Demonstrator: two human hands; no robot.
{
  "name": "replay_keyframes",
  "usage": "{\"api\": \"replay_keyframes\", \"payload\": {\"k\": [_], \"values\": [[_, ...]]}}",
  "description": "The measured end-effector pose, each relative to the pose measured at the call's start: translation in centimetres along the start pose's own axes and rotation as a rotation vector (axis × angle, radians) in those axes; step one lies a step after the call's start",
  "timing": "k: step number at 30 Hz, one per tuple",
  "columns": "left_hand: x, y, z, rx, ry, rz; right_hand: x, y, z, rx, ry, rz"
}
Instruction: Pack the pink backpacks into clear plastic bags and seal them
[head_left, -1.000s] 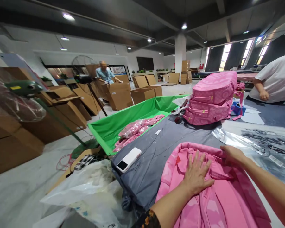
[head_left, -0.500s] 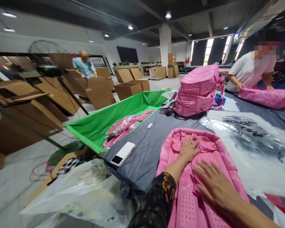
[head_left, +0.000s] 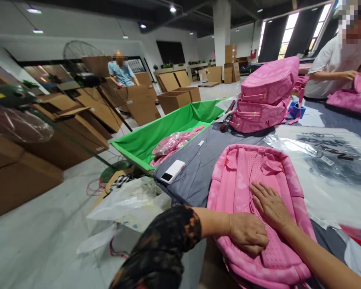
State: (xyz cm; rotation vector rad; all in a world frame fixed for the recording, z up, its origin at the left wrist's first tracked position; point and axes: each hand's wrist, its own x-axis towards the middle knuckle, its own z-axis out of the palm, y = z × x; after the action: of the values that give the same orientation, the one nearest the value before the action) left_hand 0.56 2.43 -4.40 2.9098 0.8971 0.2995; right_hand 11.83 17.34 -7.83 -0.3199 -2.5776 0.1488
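Pink backpack has my left hand curled low, can't tell if pinching, right hand flat higher up.

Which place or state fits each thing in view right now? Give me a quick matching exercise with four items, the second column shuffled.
1. Right hand
2. White device
3. Green bin
4. Nearest pink backpack

A. Holds pink bundles in clear plastic
B. Lies beneath the left hand
C. Open, palm down
D. On the grey cloth, near its edge

Pairs: 1-C, 2-D, 3-A, 4-B
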Motion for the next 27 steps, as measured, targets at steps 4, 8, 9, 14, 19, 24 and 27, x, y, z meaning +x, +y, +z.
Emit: {"api": "replay_keyframes", "payload": {"k": [4, 8, 9, 14, 19, 24, 27], "values": [[-0.3, -1.6, 1.6, 0.097, 0.047, -0.234, 0.7, -1.8, -4.3, 0.085, 0.151, 0.027], [-1.0, -1.9, 1.2, 0.163, 0.205, -0.623, 0.4, -6.1, -8.8, 0.313, -0.265, -0.513], [-1.2, -2.0, 0.9, 0.18, 0.249, -0.713, 0.1, -7.0, -8.9, 0.355, -0.401, -0.61], [-1.9, -3.6, -0.1, 0.053, 0.336, -1.006, -1.8, -6.7, -3.6, 0.429, -0.428, -0.614], [-2.1, -4.2, 0.5, -0.039, 0.327, -1.066, -2.9, -5.1, 0.2, 0.364, -0.204, -0.579], [-2.4, -1.6, 1.6, -0.015, 0.301, -1.034, -3.2, -6.9, -2.2, 0.193, -0.022, -0.324], [-2.9, 0.3, 3.5, -0.018, 0.315, -1.009, -3.2, -3.8, -4.7, 0.13, 0.112, -0.123]]}}
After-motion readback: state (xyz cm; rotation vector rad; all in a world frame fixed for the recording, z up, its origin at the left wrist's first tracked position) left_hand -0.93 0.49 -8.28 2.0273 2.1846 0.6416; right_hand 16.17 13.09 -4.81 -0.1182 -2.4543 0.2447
